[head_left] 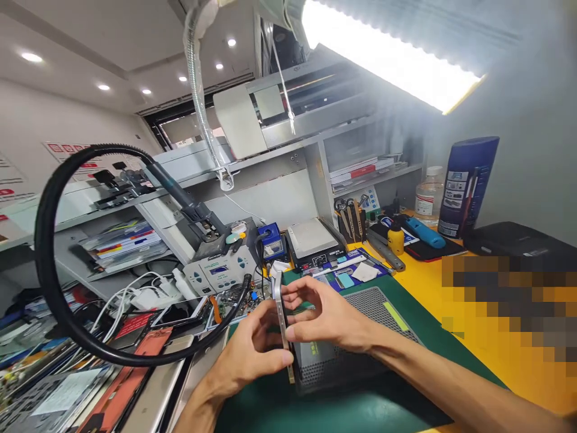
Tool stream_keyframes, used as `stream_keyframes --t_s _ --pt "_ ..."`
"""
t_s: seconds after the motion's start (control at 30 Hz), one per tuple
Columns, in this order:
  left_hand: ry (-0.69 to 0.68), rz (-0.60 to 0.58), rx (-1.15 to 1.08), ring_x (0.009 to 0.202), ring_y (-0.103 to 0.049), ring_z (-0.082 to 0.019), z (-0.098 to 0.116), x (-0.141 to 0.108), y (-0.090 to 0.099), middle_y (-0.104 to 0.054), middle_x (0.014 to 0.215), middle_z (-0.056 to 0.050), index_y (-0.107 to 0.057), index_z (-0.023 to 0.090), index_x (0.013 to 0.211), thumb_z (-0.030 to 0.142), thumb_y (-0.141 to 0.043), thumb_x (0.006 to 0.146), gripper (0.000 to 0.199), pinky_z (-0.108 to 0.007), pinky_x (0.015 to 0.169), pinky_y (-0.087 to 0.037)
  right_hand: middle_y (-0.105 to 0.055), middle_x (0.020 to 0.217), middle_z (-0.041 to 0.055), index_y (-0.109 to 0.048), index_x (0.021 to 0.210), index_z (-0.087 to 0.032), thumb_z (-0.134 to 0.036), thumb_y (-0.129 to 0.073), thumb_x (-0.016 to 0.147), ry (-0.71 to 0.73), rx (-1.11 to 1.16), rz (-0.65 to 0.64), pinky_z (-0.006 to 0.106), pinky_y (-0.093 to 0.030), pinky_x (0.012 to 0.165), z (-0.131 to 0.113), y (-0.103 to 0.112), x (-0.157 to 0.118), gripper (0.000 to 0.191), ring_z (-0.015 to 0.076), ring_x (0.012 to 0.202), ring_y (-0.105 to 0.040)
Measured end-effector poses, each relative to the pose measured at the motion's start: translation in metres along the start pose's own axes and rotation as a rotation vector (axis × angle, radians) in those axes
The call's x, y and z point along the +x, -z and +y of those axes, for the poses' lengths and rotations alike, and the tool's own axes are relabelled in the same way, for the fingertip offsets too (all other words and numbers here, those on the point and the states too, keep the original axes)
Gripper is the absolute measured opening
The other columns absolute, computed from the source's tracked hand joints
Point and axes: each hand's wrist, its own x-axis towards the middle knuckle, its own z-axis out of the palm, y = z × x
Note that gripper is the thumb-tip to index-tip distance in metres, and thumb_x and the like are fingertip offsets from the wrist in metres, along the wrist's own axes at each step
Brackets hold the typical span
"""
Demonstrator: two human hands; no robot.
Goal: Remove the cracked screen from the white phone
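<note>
A thin phone (282,322) stands on edge between my two hands, its silvery metal side facing me. My left hand (252,349) grips it from the left, with the thumb near the lower end. From the other side my right hand (331,316) pinches it, thumb on the near edge and fingers behind. The screen and back are mostly turned out of sight. Below and to the right lies a dark panel (369,300) with a perforated surface and a lime strip, resting on a green mat (265,406).
A black hose (42,240) loops at the left beside a grey hot-air station (220,273). Several phones and panels (148,391) crowd the lower left. Behind the mat are a flat heating plate (313,240), tweezers (350,219) and a yellow bottle (395,240). A bright lamp (387,57) hangs overhead.
</note>
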Motion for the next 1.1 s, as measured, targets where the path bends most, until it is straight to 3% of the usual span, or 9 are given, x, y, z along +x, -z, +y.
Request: stream_keyframes --t_s 0.13,0.3,0.47,0.67,0.8,1.1 --pt "-0.032 0.024 0.086 0.127 -0.053 -0.029 0.0 -0.005 -0.001 -0.05 0.145 -0.01 -0.043 0.025 0.14 0.017 -0.08 0.071 0.079 -0.04 0.102 -0.048 -0.057 0.119 0.0033 -0.052 0.117 -0.024 -0.015 -0.083 0.064 0.067 -0.208 -0.086 0.038 -0.052 0.091 -0.005 -0.004 -0.011 0.062 0.0225 0.106 -0.062" --pt "-0.047 0.054 0.247 0.123 -0.055 -0.027 0.004 -0.007 -0.004 -0.054 0.139 -0.008 -0.044 0.023 0.14 0.013 -0.079 0.068 0.081 -0.038 0.106 -0.045 -0.061 0.119 0.0044 -0.05 0.118 -0.024 -0.025 -0.086 0.064 0.125 -0.462 -0.056 0.04 -0.051 0.093 -0.01 -0.003 -0.017 0.065 0.0246 0.11 -0.06" --pt "-0.013 0.085 0.334 0.102 -0.062 -0.023 0.007 -0.008 -0.004 -0.062 0.125 -0.005 -0.048 0.024 0.135 0.006 -0.074 0.065 0.077 -0.032 0.088 -0.052 -0.059 0.117 0.0035 -0.05 0.118 -0.024 -0.029 -0.087 0.061 0.172 -0.623 -0.034 0.041 -0.047 0.097 -0.011 -0.004 -0.018 0.067 0.0241 0.108 -0.058" --pt "0.059 0.09 0.343 0.089 -0.06 -0.019 0.012 -0.009 -0.006 -0.063 0.09 0.003 -0.054 0.024 0.126 -0.002 -0.064 0.06 0.072 -0.025 0.076 -0.05 -0.057 0.109 0.0025 -0.049 0.111 -0.024 -0.028 -0.084 0.061 0.189 -0.702 -0.014 0.036 -0.049 0.084 -0.014 -0.011 -0.021 0.061 0.0219 0.098 -0.058" --pt "0.065 0.05 0.358 0.08 -0.056 -0.014 0.014 -0.009 -0.005 -0.061 0.099 0.003 -0.051 0.026 0.127 0.0 -0.063 0.058 0.075 -0.021 0.064 -0.045 -0.054 0.106 0.0031 -0.047 0.108 -0.023 -0.029 -0.082 0.062 0.189 -0.775 -0.011 0.035 -0.048 0.075 -0.016 -0.013 -0.022 0.058 0.021 0.091 -0.056" --pt "-0.022 0.013 0.497 0.085 -0.057 -0.018 0.014 -0.006 -0.002 -0.06 0.104 -0.001 -0.05 0.026 0.126 0.012 -0.072 0.061 0.07 -0.028 0.08 -0.046 -0.052 0.094 0.0013 -0.044 0.099 -0.024 -0.029 -0.08 0.063 0.216 -0.856 -0.022 0.033 -0.044 0.066 -0.015 -0.013 -0.021 0.051 0.0203 0.082 -0.053"
